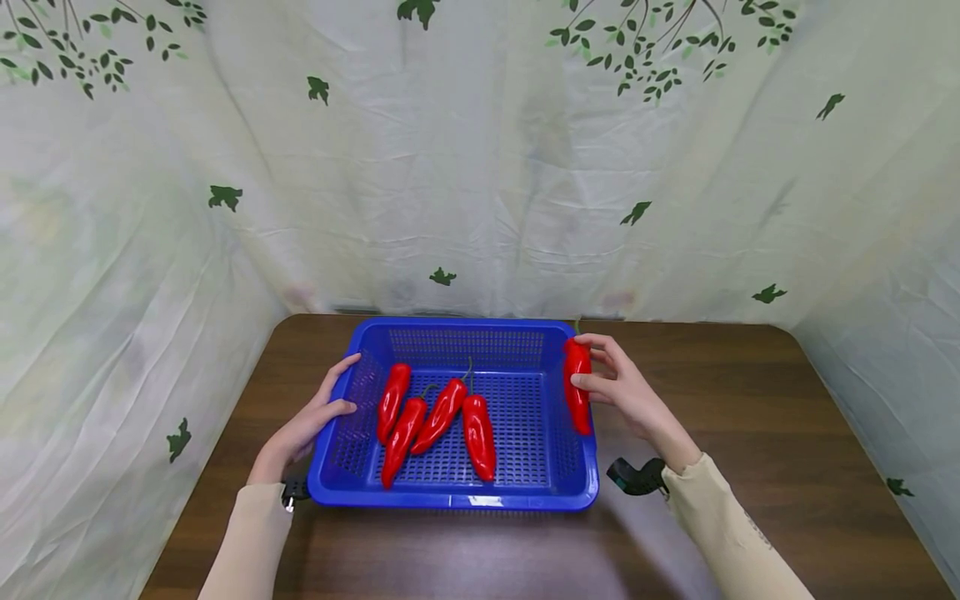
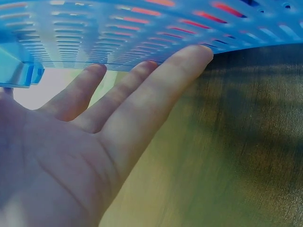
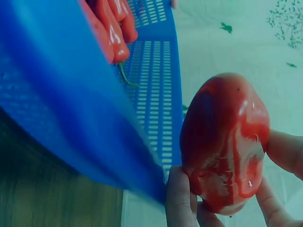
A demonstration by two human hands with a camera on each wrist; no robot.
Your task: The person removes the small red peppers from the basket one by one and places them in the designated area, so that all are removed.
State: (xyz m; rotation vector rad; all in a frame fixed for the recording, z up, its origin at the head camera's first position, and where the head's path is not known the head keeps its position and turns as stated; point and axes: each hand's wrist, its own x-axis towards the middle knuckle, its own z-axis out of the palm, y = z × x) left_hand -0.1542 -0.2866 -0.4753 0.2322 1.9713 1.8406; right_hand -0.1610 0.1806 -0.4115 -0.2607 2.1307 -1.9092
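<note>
A long red pepper (image 1: 577, 385) hangs upright, stem up, over the right rim of the blue basket (image 1: 465, 503). My right hand (image 1: 626, 385) pinches it between thumb and fingers. In the right wrist view the pepper's blunt, shiny surface (image 3: 227, 146) is close to the camera, with fingertips on both sides. At the basket's left side, my left hand (image 1: 311, 421) grips the rim, thumb over the edge. The left wrist view shows that hand's other fingers (image 2: 142, 106) stretched along the perforated outer wall. Several red peppers (image 1: 480, 437) lie inside the basket, mostly toward its left half.
Under the basket is a dark brown wooden table (image 1: 750, 417). A pale curtain (image 1: 487, 167) with green leaf prints stands behind the table and along both sides. A black wrist device (image 1: 636, 477) sits beside the basket's right front corner.
</note>
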